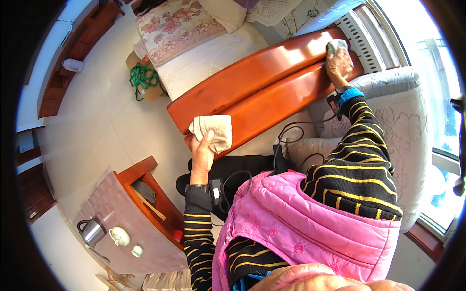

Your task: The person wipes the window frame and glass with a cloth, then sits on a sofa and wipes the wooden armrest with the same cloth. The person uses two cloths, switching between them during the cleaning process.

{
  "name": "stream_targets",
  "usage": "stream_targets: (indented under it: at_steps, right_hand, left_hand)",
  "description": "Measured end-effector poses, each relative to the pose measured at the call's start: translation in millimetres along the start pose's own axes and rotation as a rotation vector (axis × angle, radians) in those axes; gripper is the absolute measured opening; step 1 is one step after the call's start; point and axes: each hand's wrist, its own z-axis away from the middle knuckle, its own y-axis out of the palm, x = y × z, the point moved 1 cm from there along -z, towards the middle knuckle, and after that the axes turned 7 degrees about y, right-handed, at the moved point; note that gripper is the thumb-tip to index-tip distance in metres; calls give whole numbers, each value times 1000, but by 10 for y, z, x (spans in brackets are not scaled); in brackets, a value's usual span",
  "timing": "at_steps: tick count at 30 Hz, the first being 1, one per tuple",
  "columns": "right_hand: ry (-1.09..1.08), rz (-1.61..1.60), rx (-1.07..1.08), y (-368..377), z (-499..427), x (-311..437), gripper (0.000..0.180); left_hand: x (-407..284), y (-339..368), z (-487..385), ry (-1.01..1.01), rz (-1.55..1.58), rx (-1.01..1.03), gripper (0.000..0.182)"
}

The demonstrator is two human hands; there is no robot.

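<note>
Before me stretches a long, glossy red-brown wooden piece (276,91) made of two parallel boards with a narrow gap between them. At its near left end, my left hand (203,154) grips a folded cream cloth (214,131), thumb on top, the cloth lying over the board's end. My right arm reaches to the far right end, where my right hand (338,63) presses a grey-white cloth (335,46) onto the wood. Part of that cloth is hidden under the fingers. Black cables run from devices strapped near both wrists.
Beyond the boards is a bed or couch with a floral cover (182,31). Green rope (143,78) lies on a cardboard box (151,92). A covered table (134,222) at lower left bears a metal kettle (94,232), a teapot (119,236) and a cup (137,251). A lace-covered armchair (393,120) stands right, beside windows.
</note>
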Motion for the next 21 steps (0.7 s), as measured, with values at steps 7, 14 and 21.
stream_targets:
  at_steps: [7,14,21]
  right_hand:
    - [-345,-400,188,-737,1095,262,39]
    - [-711,-496,322,-1058,2007,427,56]
    - [-1083,-670,435,-1320,2439,705,54]
  left_hand:
    - [29,6,-4,58,105,-2,34]
    - [90,-33,42,94,103,-34,34]
    - [129,-81,-4,173,64,-43,33]
